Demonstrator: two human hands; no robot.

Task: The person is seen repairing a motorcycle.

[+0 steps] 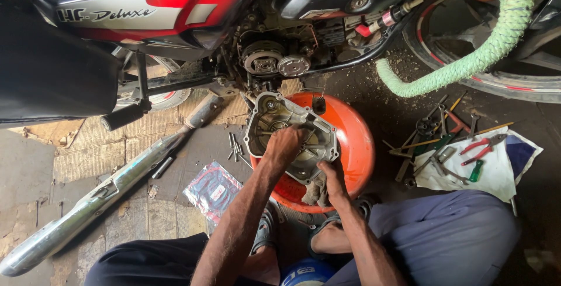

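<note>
Grimy workshop floor [362, 96], orange basin [357, 145] holding engine cover [290, 135], left hand [284, 144] fingers bunched inside it, right hand [331, 176] fingers clamped on its five-o'clock edge, tools [450, 140] at three o'clock.

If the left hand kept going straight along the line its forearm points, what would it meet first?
The left hand already rests inside the metal engine cover lying on the orange basin. Beyond the cover's far edge, the line probably leads to the exposed clutch assembly on the motorcycle, though depth is unclear.
</note>
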